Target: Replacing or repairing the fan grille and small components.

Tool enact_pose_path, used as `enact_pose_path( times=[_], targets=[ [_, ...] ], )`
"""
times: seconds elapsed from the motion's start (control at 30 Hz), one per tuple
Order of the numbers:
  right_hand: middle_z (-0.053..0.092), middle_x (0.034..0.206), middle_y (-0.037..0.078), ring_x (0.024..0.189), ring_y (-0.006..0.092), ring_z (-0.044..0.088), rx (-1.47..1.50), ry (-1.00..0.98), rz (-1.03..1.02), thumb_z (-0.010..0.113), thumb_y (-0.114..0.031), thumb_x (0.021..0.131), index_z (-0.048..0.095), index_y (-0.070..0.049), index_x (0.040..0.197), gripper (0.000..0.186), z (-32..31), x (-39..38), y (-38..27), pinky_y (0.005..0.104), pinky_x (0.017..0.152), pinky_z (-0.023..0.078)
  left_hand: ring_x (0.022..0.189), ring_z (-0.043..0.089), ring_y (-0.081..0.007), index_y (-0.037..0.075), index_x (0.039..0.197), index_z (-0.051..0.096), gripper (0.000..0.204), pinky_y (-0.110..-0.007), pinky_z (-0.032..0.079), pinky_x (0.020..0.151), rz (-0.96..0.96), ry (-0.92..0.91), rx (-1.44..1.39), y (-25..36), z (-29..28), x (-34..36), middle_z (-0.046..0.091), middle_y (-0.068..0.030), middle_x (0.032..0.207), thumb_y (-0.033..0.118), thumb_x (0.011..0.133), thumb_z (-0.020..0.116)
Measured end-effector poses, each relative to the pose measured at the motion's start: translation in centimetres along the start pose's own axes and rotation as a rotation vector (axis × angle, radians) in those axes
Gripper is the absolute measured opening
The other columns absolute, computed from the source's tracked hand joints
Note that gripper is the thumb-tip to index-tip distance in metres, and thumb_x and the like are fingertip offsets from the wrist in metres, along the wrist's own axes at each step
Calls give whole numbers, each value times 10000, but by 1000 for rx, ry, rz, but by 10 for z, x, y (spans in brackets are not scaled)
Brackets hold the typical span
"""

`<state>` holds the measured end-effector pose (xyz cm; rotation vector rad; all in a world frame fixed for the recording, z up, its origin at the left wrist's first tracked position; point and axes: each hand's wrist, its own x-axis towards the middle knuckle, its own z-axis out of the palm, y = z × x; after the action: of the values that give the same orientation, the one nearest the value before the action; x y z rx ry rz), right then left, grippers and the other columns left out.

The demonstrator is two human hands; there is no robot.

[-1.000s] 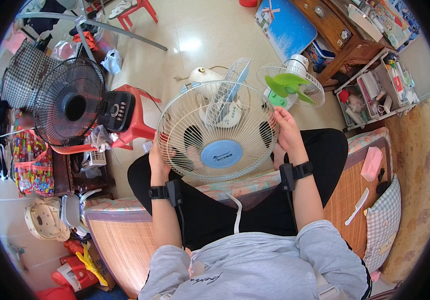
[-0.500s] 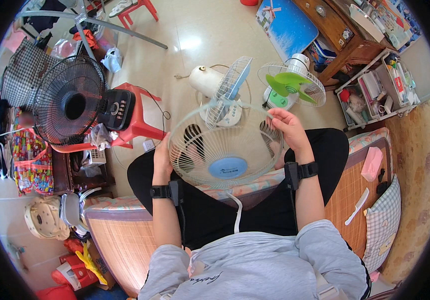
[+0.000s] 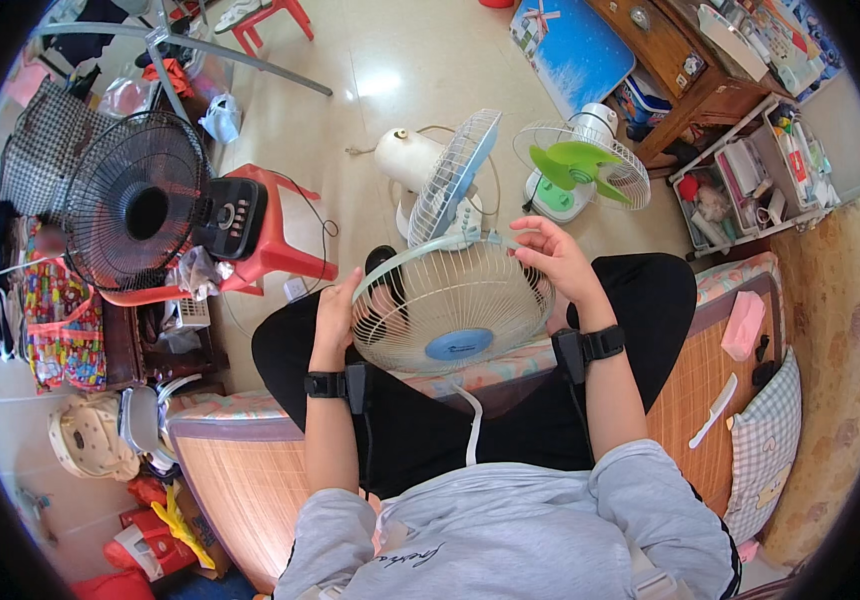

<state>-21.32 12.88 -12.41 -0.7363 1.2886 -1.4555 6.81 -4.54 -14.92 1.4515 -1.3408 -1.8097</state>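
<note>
A round wire fan grille [image 3: 420, 300] with a pale green rim and a blue centre badge is held above my lap, its far rim tilted. My left hand [image 3: 337, 310] grips the rim on the left side, thumb along the edge. At the far right of the rim, my right hand [image 3: 558, 262] has its fingers curled over the edge. Just beyond the grille stands a white fan [image 3: 415, 160], its head turned sideways with a blue blade inside a wire cage. The grille's rim overlaps the lower part of this fan in view.
Farther right is a small fan with green blades [image 3: 575, 165]. A black fan [image 3: 145, 210] rests by a red stool [image 3: 285, 230] on the left. On the mat to my right lie a white-handled knife [image 3: 713, 410], a pink packet [image 3: 743, 325] and a checked pillow [image 3: 765, 450].
The grille's far rim has tilted and come nearer to me, so the grille looks narrower. My right hand has shifted slightly left along with it.
</note>
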Motion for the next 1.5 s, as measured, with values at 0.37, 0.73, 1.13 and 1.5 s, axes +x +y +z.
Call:
enact_pose_path(
  times=[0.37,0.73,1.13,1.5],
  targets=[
    [556,783,-30,703,43,485,-130,95,-12,557,-110,863,570,-1,1078,242,-24,-4,-5,187,630,399,459,487,-105,26,805,574,415,-231,397,417,-28,-1,-173,17,-1,-10,512,-17,573,410,906,454],
    [571,730,-24,588,28,451,-64,179,-66,542,-131,877,609,8,1037,223,-21,-5,-5,170,527,370,565,542,-93,-2,992,562,442,-223,464,515,78,-258,-223,-16,-26,10,587,-24,745,415,910,439],
    [610,713,28,604,81,533,-443,351,-290,499,-113,892,603,39,977,203,-1,-6,-9,211,550,432,426,412,-65,70,717,510,378,-207,329,396,66,-119,-195,1,-10,-1,468,18,537,415,871,529],
    [521,690,-26,563,32,446,-96,187,-183,494,-115,898,561,-4,931,134,-14,-3,-5,169,521,375,487,462,-74,19,928,543,426,-207,380,435,72,-271,-200,-10,-25,7,497,20,631,433,902,446]
  ],
)
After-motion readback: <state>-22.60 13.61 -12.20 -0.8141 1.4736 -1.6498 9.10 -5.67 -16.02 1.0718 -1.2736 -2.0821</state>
